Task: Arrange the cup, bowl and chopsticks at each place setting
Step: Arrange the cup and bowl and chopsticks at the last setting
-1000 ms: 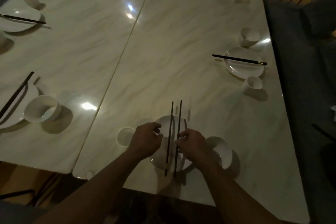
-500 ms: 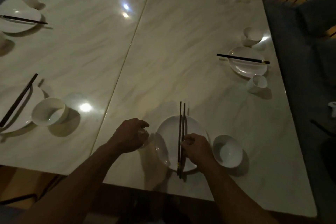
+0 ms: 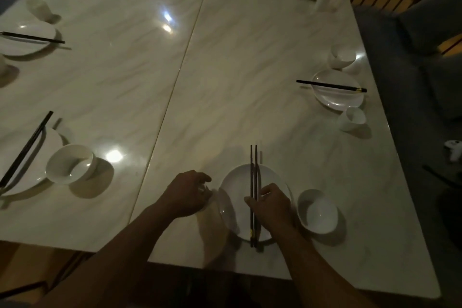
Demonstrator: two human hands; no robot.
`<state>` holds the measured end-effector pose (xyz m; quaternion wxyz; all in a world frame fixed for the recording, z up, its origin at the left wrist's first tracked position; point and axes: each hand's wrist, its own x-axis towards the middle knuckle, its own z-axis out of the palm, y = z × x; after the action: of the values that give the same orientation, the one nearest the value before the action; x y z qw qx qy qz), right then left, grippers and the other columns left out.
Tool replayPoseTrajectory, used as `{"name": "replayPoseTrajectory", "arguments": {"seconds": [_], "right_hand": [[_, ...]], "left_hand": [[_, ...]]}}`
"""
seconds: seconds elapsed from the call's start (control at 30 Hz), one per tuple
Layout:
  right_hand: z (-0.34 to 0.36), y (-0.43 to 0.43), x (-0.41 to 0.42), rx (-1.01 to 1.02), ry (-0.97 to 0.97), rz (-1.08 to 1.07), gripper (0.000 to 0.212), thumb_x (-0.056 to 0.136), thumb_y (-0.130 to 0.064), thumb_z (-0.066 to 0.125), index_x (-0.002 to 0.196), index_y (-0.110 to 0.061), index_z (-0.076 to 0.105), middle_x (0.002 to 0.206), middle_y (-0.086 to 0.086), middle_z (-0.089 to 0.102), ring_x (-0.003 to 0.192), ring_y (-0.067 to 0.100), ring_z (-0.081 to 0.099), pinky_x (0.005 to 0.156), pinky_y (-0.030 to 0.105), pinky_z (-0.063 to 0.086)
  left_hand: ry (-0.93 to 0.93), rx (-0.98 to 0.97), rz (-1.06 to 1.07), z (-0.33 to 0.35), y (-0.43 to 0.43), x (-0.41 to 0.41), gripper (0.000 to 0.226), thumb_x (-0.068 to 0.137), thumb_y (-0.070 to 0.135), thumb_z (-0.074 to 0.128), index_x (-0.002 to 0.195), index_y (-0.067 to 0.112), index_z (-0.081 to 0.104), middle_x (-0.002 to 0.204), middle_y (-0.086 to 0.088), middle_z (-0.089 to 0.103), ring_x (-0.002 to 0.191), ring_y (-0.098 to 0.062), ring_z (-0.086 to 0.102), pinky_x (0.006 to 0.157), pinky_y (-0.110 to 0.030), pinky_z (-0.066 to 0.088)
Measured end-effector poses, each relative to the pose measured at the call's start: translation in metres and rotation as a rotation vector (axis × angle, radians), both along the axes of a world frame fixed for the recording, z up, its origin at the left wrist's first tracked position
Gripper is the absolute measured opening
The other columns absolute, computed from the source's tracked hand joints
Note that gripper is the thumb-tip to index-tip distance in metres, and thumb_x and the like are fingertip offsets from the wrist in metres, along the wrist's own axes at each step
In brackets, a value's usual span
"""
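The scene is dimly lit and blurred. Glare spots are reflected on the table [image 3: 250,107] beside its middle seam, and its edges are bowed.

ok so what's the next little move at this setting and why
Likely ease the right hand off the chopsticks: they lie paired and straight across the plate, bowl close on its right, so they look placed. The left hand holds the cup, mostly hidden, left of the plate.

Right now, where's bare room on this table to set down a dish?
Free: the middle along the seam, between the left bowl and the right-side plate; between that plate and the near plate. Crowded at the near edge: left hand, cup, chopsticks, right hand, near bowl.
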<state>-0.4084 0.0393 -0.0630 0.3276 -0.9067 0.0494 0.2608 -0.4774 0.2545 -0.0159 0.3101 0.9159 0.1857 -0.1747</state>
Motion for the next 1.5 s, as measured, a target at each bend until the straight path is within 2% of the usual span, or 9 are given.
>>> {"name": "replayPoseTrajectory", "arguments": {"seconds": [0.1, 0.3, 0.47, 0.73, 1.0, 1.07, 1.23, 1.37, 1.5], "right_hand": [[0.002, 0.004, -0.002, -0.001, 0.009, -0.011, 0.033, 0.079, -0.029, 0.079, 0.1, -0.016, 0.057, 0.089, -0.002, 0.062, 0.068, 0.0, 0.054, 0.054, 0.014, 0.038], [0.001, 0.005, -0.005, -0.015, 0.002, -0.045, 0.022, 0.08, -0.023, 0.076, 0.092, -0.014, 0.06, 0.088, -0.002, 0.063, 0.073, 0.008, 0.056, 0.054, 0.013, 0.034], [0.002, 0.006, -0.005, 0.005, 0.006, -0.059, 0.02, 0.081, -0.02, 0.076, 0.093, -0.014, 0.06, 0.085, -0.004, 0.061, 0.067, -0.001, 0.051, 0.051, 0.011, 0.033], [0.004, 0.005, -0.004, 0.015, 0.023, -0.081, 0.02, 0.083, -0.02, 0.075, 0.094, -0.014, 0.06, 0.081, -0.008, 0.058, 0.063, -0.004, 0.049, 0.043, 0.008, 0.031], [0.005, 0.006, -0.004, 0.024, 0.016, -0.085, 0.021, 0.081, -0.02, 0.076, 0.093, -0.014, 0.061, 0.079, -0.009, 0.058, 0.067, -0.001, 0.054, 0.054, 0.013, 0.038], [0.004, 0.005, -0.003, 0.02, 0.017, -0.086, 0.021, 0.081, -0.021, 0.076, 0.093, -0.014, 0.061, 0.084, -0.004, 0.063, 0.074, 0.007, 0.06, 0.059, 0.017, 0.043], [0.003, 0.005, -0.003, 0.014, 0.024, -0.086, 0.02, 0.081, -0.021, 0.076, 0.093, -0.014, 0.061, 0.09, -0.002, 0.066, 0.072, 0.005, 0.058, 0.055, 0.014, 0.039], [0.003, 0.005, -0.003, -0.005, 0.018, -0.085, 0.021, 0.08, -0.023, 0.077, 0.092, -0.016, 0.061, 0.092, 0.0, 0.068, 0.082, 0.014, 0.063, 0.066, 0.022, 0.049], [0.004, 0.005, -0.003, 0.001, 0.025, -0.083, 0.022, 0.082, -0.023, 0.076, 0.095, -0.014, 0.061, 0.091, 0.0, 0.067, 0.075, 0.009, 0.059, 0.057, 0.016, 0.04]], "left_hand": [[0.024, -0.001, -0.025, 0.001, 0.0, 0.001, 0.044, 0.085, 0.035, 0.068, 0.126, 0.023, 0.061, 0.117, -0.002, 0.061, 0.106, -0.018, 0.058, 0.089, -0.031, 0.051], [0.115, 0.0, -0.094, 0.003, 0.001, 0.002, 0.068, 0.071, 0.043, 0.081, 0.131, 0.029, 0.054, 0.122, 0.002, 0.052, 0.105, -0.014, 0.052, 0.08, -0.022, 0.046], [0.152, 0.043, -0.198, 0.005, 0.004, -0.004, 0.082, 0.066, 0.037, 0.087, 0.137, 0.03, 0.047, 0.129, 0.002, 0.049, 0.116, -0.019, 0.05, 0.093, -0.029, 0.046], [0.118, 0.029, -0.184, 0.012, 0.001, -0.006, 0.077, 0.07, 0.032, 0.084, 0.138, 0.025, 0.048, 0.131, 0.001, 0.052, 0.117, -0.019, 0.051, 0.092, -0.027, 0.045], [0.125, 0.06, -0.261, 0.026, -0.002, -0.004, 0.073, 0.078, 0.032, 0.079, 0.141, 0.019, 0.046, 0.138, 0.001, 0.048, 0.122, -0.018, 0.047, 0.097, -0.027, 0.042], [0.136, 0.045, -0.244, 0.027, -0.003, -0.004, 0.073, 0.078, 0.031, 0.079, 0.141, 0.019, 0.046, 0.139, 0.0, 0.048, 0.122, -0.018, 0.047, 0.097, -0.028, 0.043], [0.147, 0.054, -0.282, 0.029, -0.003, -0.002, 0.068, 0.08, 0.032, 0.077, 0.14, 0.016, 0.048, 0.142, 0.001, 0.046, 0.127, -0.016, 0.044, 0.1, -0.025, 0.039], [0.144, 0.057, -0.286, 0.028, -0.004, -0.001, 0.066, 0.083, 0.033, 0.075, 0.14, 0.014, 0.048, 0.145, 0.001, 0.044, 0.129, -0.016, 0.043, 0.102, -0.025, 0.038], [0.139, 0.028, -0.274, 0.027, -0.005, -0.001, 0.064, 0.085, 0.032, 0.072, 0.141, 0.015, 0.047, 0.147, 0.002, 0.041, 0.131, -0.016, 0.04, 0.104, -0.025, 0.036]]}}
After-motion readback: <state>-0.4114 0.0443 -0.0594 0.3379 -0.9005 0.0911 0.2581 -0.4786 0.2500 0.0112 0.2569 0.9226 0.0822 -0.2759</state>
